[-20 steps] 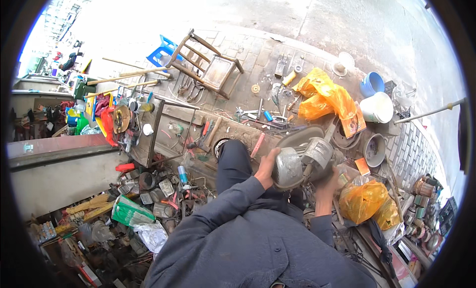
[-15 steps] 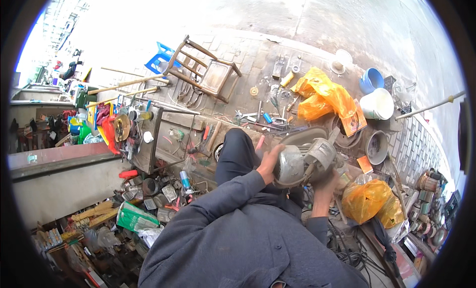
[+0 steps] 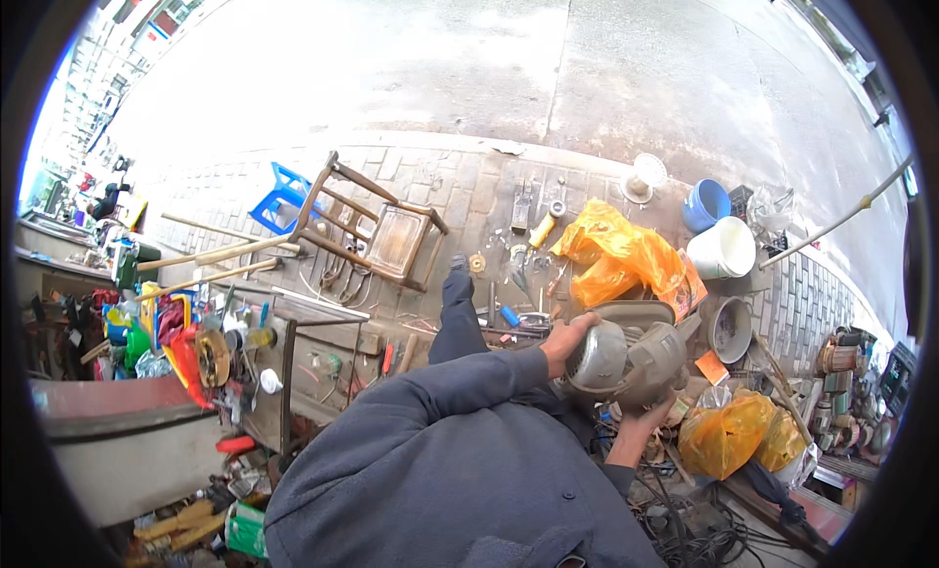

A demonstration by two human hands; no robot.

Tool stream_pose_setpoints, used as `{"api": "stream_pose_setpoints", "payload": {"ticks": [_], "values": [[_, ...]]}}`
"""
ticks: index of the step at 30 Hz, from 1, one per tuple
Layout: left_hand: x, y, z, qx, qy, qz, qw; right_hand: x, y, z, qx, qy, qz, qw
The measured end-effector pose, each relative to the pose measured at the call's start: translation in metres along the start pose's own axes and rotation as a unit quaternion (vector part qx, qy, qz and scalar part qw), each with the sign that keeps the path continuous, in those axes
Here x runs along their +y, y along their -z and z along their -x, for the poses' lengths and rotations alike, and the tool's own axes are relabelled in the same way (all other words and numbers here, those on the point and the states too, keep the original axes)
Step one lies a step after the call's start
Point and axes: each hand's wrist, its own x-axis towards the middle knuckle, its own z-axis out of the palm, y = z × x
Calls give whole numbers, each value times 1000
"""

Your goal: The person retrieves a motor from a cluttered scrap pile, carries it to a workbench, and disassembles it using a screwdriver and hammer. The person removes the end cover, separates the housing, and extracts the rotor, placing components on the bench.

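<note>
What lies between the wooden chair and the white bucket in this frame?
In the head view, an orange plastic bag lies nearer the white bucket; a yellow tube and scattered small tools lie nearer the wooden chair.

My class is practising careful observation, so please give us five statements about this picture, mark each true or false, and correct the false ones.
1. The left hand is on a grey rounded metal machine. True.
2. The right hand grips a hammer. False: it holds the machine at its lower side.
3. A white round plastic bucket stands beside a blue round plastic bucket. True.
4. The blue plastic stool is right of the brown wooden chair in the picture. False: it is on the chair's left.
5. A crumpled orange plastic bag lies left of the white bucket. True.
</note>
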Motion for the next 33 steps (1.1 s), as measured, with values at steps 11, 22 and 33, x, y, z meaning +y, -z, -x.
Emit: {"api": "stream_pose_setpoints", "payload": {"ticks": [11,22,33], "values": [[252,240,-145,-8,42,58,997,258,-238,-74,18,-71,53,996],[417,324,-173,21,10,102,994,367,-404,-117,26,-174,91,980],[482,293,-294,-20,117,18,993,379,-441,-188,138,-113,41,983]]}}
